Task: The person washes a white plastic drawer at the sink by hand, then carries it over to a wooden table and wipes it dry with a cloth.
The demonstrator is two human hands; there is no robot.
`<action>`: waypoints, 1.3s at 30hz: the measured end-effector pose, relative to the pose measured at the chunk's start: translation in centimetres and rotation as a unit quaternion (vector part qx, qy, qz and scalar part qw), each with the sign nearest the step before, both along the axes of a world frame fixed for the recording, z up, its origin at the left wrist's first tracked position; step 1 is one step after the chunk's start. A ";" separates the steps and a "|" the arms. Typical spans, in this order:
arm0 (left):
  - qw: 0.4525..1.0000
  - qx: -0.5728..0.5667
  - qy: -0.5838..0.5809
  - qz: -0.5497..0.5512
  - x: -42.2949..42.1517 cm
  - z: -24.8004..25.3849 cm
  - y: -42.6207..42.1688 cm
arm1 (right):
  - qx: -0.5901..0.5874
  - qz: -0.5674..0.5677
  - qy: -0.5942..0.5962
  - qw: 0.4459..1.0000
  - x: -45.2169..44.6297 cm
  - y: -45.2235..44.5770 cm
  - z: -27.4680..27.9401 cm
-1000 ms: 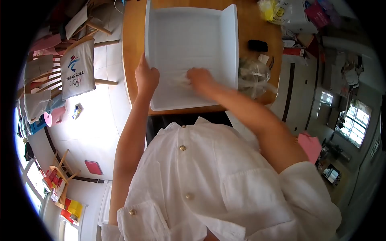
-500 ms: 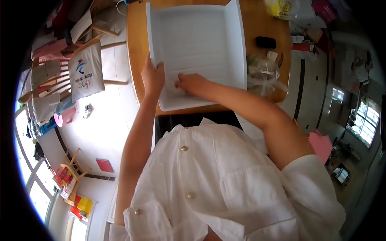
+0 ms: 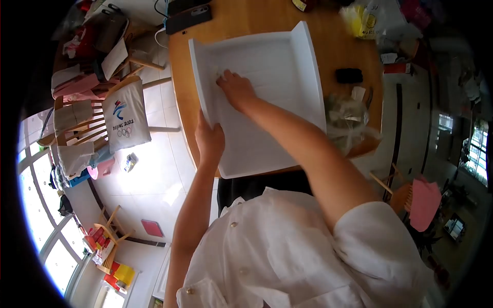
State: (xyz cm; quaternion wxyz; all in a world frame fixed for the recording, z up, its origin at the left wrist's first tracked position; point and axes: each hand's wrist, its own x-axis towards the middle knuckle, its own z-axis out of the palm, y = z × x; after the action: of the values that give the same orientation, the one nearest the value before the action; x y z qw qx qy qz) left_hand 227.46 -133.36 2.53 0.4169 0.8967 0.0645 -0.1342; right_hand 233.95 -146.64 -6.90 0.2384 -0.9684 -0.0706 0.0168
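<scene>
A large white plastic tray (image 3: 277,123), shaped like a drawer with raised side walls, lies on the wooden table (image 3: 246,20) in front of me. My left hand (image 3: 209,141) grips its left wall near the close corner, the thumb on the inner side. Inside the tray, my right hand (image 3: 238,91) reaches across to the far left part, fingers bent and pressed down on the floor of the tray. Something pale shows at those fingertips, too small and too covered to name.
Right of the tray are a clear plastic bag (image 3: 346,115) and a black object (image 3: 349,76). A phone (image 3: 189,19) lies at the far left table edge, a yellow and white bag (image 3: 364,20) at the far right. A chair with a printed cushion (image 3: 127,117) stands left.
My right hand has moved away from me along the tray floor, toward the far left. My left hand stays on the left wall. The whole view has shifted, so the tray appears lower.
</scene>
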 end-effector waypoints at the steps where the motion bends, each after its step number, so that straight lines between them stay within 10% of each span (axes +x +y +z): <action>1: 1.000 0.007 -0.007 0.003 -0.2 -0.4 0.1 | -0.007 0.083 0.008 0.996 -0.6 -1.9 0.3; 5: 1.000 0.007 -0.022 0.001 -0.5 -1.4 0.4 | -0.109 0.147 0.117 0.976 -1.0 -9.3 4.3; 12: 0.999 0.030 0.014 0.007 -0.5 -0.4 -0.4 | -0.217 -0.215 -0.227 0.925 6.6 -11.3 2.5; 18: 0.998 0.051 0.020 -0.022 0.1 -0.8 0.3 | -0.253 -0.291 0.026 0.922 8.9 -12.1 -0.5; 20: 0.997 0.061 0.025 -0.027 0.1 -0.8 0.2 | -0.092 -0.324 0.007 0.942 10.5 -9.7 -0.3; 23: 0.997 0.063 0.013 -0.036 0.0 -1.1 0.2 | -0.199 -0.224 -0.063 0.952 11.2 -4.4 -1.3; 31: 0.998 0.054 -0.017 -0.039 -0.3 -1.2 0.4 | 0.055 -0.112 -0.083 0.989 7.6 1.1 0.2; 39: 0.999 0.031 -0.032 -0.026 0.0 -0.1 -0.2 | -0.301 0.065 0.002 0.951 5.2 -6.3 0.6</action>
State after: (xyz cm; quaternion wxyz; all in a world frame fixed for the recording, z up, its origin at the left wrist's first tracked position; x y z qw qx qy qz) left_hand 227.42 -133.54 2.38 0.3867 0.9146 0.0314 -0.1139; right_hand 239.20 -152.96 -6.29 -0.0658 -0.9885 -0.1243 0.0548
